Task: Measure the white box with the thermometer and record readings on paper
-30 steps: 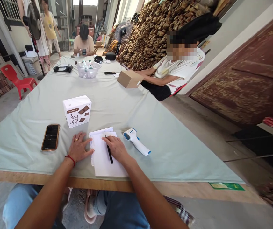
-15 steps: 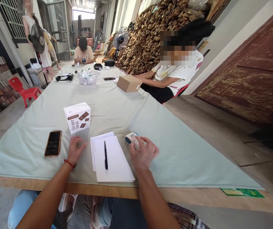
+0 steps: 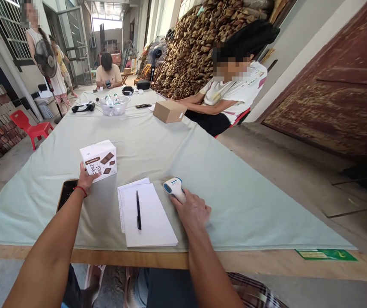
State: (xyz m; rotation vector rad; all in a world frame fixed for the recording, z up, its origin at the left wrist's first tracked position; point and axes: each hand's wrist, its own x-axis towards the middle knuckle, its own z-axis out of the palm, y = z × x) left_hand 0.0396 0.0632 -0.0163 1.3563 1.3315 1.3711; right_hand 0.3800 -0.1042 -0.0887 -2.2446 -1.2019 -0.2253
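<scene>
My left hand [image 3: 87, 180] grips the near left corner of a white box [image 3: 97, 150] with brown pictures and lettering, thumb across its front and fingers at its side. The box stands upright on the cloth. My right hand [image 3: 194, 210] is closed round the handle of a white and blue infrared thermometer [image 3: 174, 186], whose head points away from me. Between my hands lie white sheets of paper [image 3: 151, 229] with a black pen [image 3: 138, 210] on top. A smartphone [image 3: 66, 192] lies flat, partly covered by my left wrist and forearm.
Farther along the cloth-covered table [image 3: 234, 205] are a cardboard box [image 3: 167, 112], a clear plastic basin [image 3: 119, 107] with bottles, and a black headset [image 3: 83, 107]. One person [image 3: 225, 98] sits at the right, another [image 3: 108, 75] at the far end. A red chair [image 3: 31, 128] stands left.
My left hand has moved forward and left onto the white box, from open beside it. My right hand has settled round the thermometer's handle, and the thermometer has turned slightly.
</scene>
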